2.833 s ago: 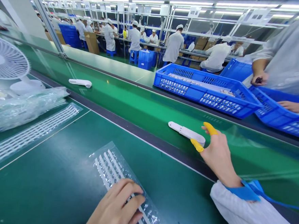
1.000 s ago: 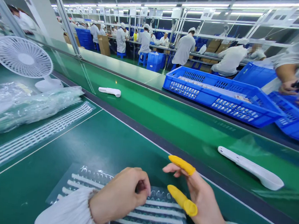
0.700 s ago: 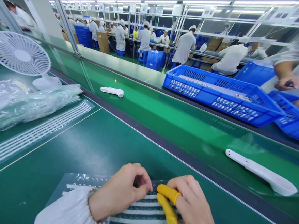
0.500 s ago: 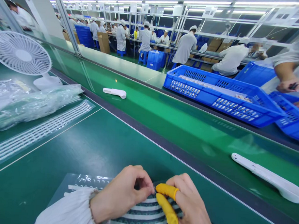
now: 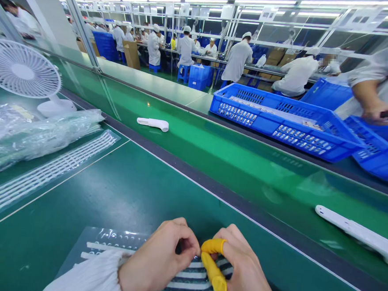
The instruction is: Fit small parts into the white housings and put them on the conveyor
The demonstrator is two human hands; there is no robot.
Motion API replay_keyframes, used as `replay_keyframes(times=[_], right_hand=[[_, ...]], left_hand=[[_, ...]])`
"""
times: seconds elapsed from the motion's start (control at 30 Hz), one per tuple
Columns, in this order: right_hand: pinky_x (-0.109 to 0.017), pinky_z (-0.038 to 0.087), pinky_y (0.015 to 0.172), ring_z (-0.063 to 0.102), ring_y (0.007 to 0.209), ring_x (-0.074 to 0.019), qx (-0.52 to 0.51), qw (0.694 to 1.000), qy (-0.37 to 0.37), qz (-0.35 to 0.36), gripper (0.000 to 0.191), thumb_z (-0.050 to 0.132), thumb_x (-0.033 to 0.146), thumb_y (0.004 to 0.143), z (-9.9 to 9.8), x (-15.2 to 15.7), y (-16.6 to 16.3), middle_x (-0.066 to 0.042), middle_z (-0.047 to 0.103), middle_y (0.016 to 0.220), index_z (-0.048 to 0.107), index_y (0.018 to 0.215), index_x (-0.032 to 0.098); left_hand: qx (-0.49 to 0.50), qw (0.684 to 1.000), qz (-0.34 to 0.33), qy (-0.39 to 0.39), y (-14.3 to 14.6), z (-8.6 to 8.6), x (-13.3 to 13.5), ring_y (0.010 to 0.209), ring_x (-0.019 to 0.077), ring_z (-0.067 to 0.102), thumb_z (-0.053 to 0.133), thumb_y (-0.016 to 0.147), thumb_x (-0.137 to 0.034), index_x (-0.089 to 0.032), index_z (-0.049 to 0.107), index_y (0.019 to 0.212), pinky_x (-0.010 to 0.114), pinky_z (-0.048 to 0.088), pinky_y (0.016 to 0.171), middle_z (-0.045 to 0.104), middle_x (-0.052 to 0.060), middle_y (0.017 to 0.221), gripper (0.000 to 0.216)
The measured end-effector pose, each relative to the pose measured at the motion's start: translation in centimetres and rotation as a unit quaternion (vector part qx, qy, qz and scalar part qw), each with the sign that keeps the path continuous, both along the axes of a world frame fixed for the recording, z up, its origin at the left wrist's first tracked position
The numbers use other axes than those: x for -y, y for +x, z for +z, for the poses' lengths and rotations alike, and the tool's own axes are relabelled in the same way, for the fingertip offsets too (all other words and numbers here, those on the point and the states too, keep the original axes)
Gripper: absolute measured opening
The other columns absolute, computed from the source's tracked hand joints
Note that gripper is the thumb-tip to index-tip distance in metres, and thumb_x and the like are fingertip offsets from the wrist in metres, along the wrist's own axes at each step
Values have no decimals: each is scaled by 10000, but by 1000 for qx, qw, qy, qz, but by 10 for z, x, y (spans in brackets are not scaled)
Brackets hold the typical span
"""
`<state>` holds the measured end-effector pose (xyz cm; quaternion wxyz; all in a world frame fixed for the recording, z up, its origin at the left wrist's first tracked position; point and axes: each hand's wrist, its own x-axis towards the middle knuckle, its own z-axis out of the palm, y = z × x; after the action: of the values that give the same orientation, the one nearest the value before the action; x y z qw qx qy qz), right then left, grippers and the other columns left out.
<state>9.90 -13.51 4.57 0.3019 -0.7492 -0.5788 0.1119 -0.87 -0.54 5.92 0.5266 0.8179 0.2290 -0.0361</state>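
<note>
A clear plastic sheet (image 5: 77, 243) with white strips and rows of small clear round pieces lies on the green table at the bottom middle. Above it, my left hand (image 5: 159, 260) has thumb and forefinger pinched together. My right hand (image 5: 243, 266) wears yellow finger cots (image 5: 214, 273) on thumb and forefinger, whose tips are also pressed together. Both pinches meet almost tip to tip over the strips. Whatever lies between the fingertips is too small and hidden to make out. Both hands cover part of the sheet.
Beyond the table runs a green conveyor belt (image 5: 193, 152) carrying two white plastic handle-shaped parts (image 5: 153, 124). Another strip sheet (image 5: 49, 175), plastic bags (image 5: 44, 139) and a white fan (image 5: 23, 69) are left. Blue crates (image 5: 282, 120) stand at right, beside a co-worker's hand (image 5: 379, 112).
The white parts on the belt have shifted right. My right fingertips have drawn closer together beside my left pinch. The co-worker's hand has moved, showing more of a black object.
</note>
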Motion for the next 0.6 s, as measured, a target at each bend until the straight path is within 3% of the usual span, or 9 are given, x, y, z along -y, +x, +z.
replay_keyframes(times=[0.23, 0.43, 0.6], right_hand=[[-259, 372, 498, 478, 600, -172, -68, 996, -44, -34, 177, 477, 9, 582, 12, -6, 10, -19, 539, 599, 501, 552, 182], [-278, 402, 538, 480, 581, -165, -242, 966, -2, -96, 90, 575, 219, 652, 12, -12, 35, -13, 560, 607, 590, 569, 187], [-281, 441, 546, 498, 538, -150, -334, 933, 32, -128, 220, 647, 395, 639, -5, -14, 47, -12, 565, 609, 641, 627, 175]], left_hand=[[-35, 997, -13, 62, -2, -4, -1, 674, 144, 526, 488, 701, -65, -184, 627, 678, 248, 418, 624, 547, -10, 724, 185], [-52, 985, -12, 165, -1, -4, 8, 791, 185, 475, 542, 680, -51, -206, 596, 814, 349, 398, 766, 532, -10, 808, 212], [-37, 980, -39, 193, 1, -6, 14, 832, 181, 483, 558, 657, -23, -199, 576, 804, 361, 395, 792, 529, -7, 891, 230]])
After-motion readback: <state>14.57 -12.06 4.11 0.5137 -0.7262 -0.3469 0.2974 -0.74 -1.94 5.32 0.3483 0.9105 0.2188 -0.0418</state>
